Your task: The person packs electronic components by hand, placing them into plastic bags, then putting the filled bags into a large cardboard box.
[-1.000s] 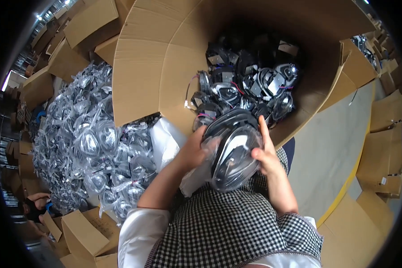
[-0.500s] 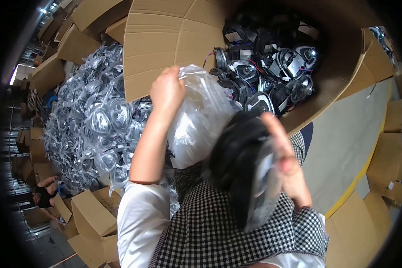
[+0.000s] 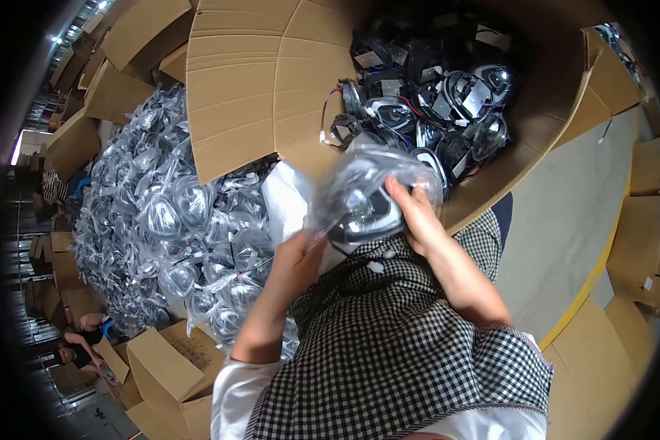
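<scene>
Rounded black-and-silver lamp-like unit [image 3: 374,218] dead centre, right hand [image 3: 416,218] gripping it; left hand [image 3: 299,262] at eight o'clock, closed on its clear plastic bag [image 3: 335,192]. Mid bag-handling imo; next move needs steady hold. Brown cardboard box [image 3: 235,95], twelve o'clock.

The bag [image 3: 336,192] blurs; shadow darkens the box [image 3: 319,70].

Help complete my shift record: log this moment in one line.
left grip: at edge of bagged part, hold unclear; right grip: holding same part; ahead: open carton, dark units; left: bagged pile
</scene>
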Motion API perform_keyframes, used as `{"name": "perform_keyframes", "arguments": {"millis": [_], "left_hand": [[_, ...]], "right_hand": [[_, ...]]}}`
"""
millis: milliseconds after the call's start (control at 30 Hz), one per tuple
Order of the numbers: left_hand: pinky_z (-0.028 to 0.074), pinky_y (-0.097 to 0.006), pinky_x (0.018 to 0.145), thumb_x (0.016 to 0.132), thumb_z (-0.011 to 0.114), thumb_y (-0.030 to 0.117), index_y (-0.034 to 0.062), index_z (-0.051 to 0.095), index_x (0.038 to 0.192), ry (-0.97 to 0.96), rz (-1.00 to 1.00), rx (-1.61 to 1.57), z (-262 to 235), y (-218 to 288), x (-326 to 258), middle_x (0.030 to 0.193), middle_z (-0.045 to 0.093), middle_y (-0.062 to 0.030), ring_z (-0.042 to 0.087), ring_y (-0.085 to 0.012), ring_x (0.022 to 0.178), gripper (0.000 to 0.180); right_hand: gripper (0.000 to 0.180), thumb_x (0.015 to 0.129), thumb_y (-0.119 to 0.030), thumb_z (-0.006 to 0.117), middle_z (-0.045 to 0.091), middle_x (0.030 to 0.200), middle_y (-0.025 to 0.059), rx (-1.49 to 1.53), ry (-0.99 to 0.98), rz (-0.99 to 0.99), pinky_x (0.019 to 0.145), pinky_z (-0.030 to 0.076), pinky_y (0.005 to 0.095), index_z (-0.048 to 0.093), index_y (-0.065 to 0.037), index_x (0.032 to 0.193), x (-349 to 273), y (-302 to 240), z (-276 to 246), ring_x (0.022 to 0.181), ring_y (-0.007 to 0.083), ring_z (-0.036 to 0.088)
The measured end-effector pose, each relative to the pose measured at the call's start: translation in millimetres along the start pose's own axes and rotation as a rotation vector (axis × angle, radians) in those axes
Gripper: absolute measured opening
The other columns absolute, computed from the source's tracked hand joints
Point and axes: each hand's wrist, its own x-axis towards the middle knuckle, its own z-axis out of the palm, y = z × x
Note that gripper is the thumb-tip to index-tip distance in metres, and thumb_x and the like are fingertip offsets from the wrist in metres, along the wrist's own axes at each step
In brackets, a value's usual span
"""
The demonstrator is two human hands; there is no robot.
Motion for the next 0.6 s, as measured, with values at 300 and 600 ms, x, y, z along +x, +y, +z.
{"name": "perform_keyframes", "arguments": {"millis": [300, 600], "left_hand": [[0.03, -0.018, 0.049, 0.095, 0.051, 0.014, 0.0038, 0.062, 0.093, 0.077, -0.361, -1.029, -13, -35, -40, 0.064, 0.051, 0.0045, 0.038, -0.0037, 0.051, 0.015], [0.045, -0.025, 0.062, 0.081, 0.061, -0.003, 0.0027, 0.066, 0.098, 0.477, 0.185, 0.146, -24, 17, -25, 0.082, 0.065, -0.0087, 0.06, -0.0158, 0.071, 0.019]], "right_hand": [[0.024, 0.079, -0.021, 0.074, 0.068, 0.084, 0.0115, -0.995, 0.001, -0.501, 0.06, 0.05, 0.0304, 0.069, -0.001, 0.091, -71, -10, -62, 0.068, 0.0225, 0.063], [0.009, 0.083, -0.009, 0.063, 0.061, 0.098, 0.011, -0.22, -0.049, -0.625, 0.078, 0.04, 0.0308, 0.063, 0.0, 0.086, -109, -100, -26, 0.088, 0.0172, 0.052]]}}
